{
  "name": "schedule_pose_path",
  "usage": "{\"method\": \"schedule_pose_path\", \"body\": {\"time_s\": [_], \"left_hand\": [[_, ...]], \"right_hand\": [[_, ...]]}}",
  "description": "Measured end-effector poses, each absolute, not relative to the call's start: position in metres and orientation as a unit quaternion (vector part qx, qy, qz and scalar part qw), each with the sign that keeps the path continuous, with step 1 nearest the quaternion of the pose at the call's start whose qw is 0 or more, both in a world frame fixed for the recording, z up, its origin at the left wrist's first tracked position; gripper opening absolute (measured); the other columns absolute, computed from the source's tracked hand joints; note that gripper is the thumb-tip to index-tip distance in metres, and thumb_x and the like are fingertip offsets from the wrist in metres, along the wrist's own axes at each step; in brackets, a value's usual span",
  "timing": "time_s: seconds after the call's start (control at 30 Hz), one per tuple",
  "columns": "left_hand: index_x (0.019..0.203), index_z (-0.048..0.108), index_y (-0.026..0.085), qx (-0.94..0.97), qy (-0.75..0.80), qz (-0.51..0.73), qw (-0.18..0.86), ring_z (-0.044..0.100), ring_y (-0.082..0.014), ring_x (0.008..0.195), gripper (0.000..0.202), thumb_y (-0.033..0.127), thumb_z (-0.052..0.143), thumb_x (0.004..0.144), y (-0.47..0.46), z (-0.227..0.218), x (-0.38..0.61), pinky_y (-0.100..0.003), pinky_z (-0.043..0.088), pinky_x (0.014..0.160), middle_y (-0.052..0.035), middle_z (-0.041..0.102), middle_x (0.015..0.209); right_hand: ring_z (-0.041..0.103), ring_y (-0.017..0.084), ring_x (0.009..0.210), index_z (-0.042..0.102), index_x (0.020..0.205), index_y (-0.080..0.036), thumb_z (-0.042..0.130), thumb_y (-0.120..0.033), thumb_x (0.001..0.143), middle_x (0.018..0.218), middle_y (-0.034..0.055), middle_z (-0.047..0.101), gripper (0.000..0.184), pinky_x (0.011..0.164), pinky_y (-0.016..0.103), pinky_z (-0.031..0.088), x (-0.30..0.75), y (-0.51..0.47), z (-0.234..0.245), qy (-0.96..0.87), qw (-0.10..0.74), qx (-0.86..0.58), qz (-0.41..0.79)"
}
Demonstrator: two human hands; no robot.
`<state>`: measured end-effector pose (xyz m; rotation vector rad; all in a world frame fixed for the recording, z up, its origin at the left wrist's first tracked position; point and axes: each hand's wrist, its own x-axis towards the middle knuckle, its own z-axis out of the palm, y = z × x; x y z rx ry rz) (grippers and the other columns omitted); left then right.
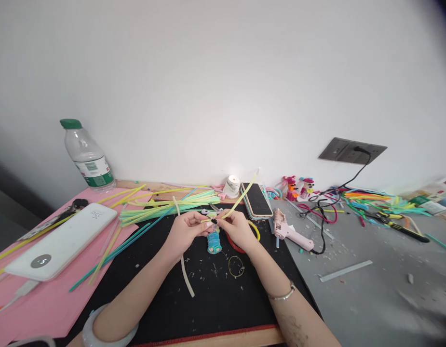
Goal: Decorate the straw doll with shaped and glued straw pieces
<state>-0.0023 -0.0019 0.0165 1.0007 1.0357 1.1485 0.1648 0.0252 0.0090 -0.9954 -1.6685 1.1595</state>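
My left hand (186,230) and my right hand (236,227) meet over a black mat (165,299), both pinching the top of a small blue-and-yellow pipe-cleaner figure (214,241). A pale yellow pipe cleaner (242,195) runs from my right fingers up toward the phone. A cream pipe cleaner (186,277) hangs from my left hand down onto the mat. Both hands have their fingers closed on the work.
A bundle of green and yellow pipe cleaners (168,205) lies behind my hands. A pink glue gun (291,233), a phone (257,200), a lit candle (232,185), a white power bank (60,241) and a water bottle (87,156) stand around. Finished figures (298,188) and tools lie at right.
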Motion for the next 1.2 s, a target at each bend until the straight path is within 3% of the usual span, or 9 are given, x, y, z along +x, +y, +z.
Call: {"method": "schedule_pose_path", "body": {"time_s": [0.27, 0.47, 0.77, 1.07, 1.2], "left_hand": [[0.070, 0.063, 0.015, 0.497, 0.455, 0.505, 0.539, 0.068, -0.0205, 0.067, 0.024, 0.033, 0.076, 0.062, 0.000, 0.010, 0.000, -0.032, 0.055, 0.064, -0.0049, 0.070, 0.068], [0.090, 0.061, 0.016, 0.469, 0.459, 0.523, 0.544, 0.068, -0.0194, 0.071, 0.036, 0.030, 0.077, 0.062, 0.002, 0.014, -0.001, -0.030, 0.054, 0.066, -0.0035, 0.071, 0.074], [0.089, 0.061, 0.016, 0.448, 0.448, 0.565, 0.529, 0.067, -0.0178, 0.081, 0.036, 0.026, 0.079, 0.060, 0.003, 0.012, 0.001, -0.030, 0.053, 0.078, -0.0040, 0.071, 0.082], [0.094, 0.068, 0.015, 0.375, 0.435, 0.602, 0.555, 0.063, -0.0111, 0.069, 0.034, 0.035, 0.075, 0.067, 0.004, 0.009, -0.003, -0.022, 0.053, 0.068, -0.0025, 0.069, 0.079], [0.089, 0.070, 0.015, 0.390, 0.427, 0.599, 0.554, 0.061, -0.0101, 0.064, 0.029, 0.038, 0.071, 0.070, 0.005, 0.008, -0.004, -0.023, 0.054, 0.066, -0.0002, 0.066, 0.072]], "right_hand": [[0.044, 0.011, 0.054, 0.050, 0.066, -0.018, 0.056, -0.028, 0.079, 0.058, -0.0032, 0.050, 0.018, 0.053, 0.024, 0.034, 0.166, 0.025, 0.010, -0.699, 0.385, -0.420, 0.431], [0.041, 0.011, 0.052, 0.053, 0.069, -0.018, 0.061, -0.032, 0.076, 0.057, -0.0039, 0.047, 0.018, 0.050, 0.023, 0.033, 0.159, 0.025, 0.004, -0.635, 0.444, -0.423, 0.471], [0.034, 0.008, 0.046, 0.050, 0.068, -0.018, 0.066, -0.037, 0.073, 0.051, -0.0071, 0.042, 0.026, 0.045, 0.021, 0.026, 0.155, 0.022, 0.004, -0.590, 0.472, -0.404, 0.516], [0.039, 0.006, 0.045, 0.064, 0.082, -0.015, 0.068, -0.028, 0.072, 0.056, -0.0040, 0.052, 0.017, 0.042, 0.020, 0.028, 0.158, 0.023, 0.006, -0.605, 0.442, -0.376, 0.546], [0.039, 0.006, 0.042, 0.063, 0.090, -0.016, 0.062, -0.030, 0.078, 0.051, -0.0053, 0.049, 0.018, 0.040, 0.019, 0.027, 0.159, 0.023, 0.009, -0.580, 0.457, -0.362, 0.569]]}}
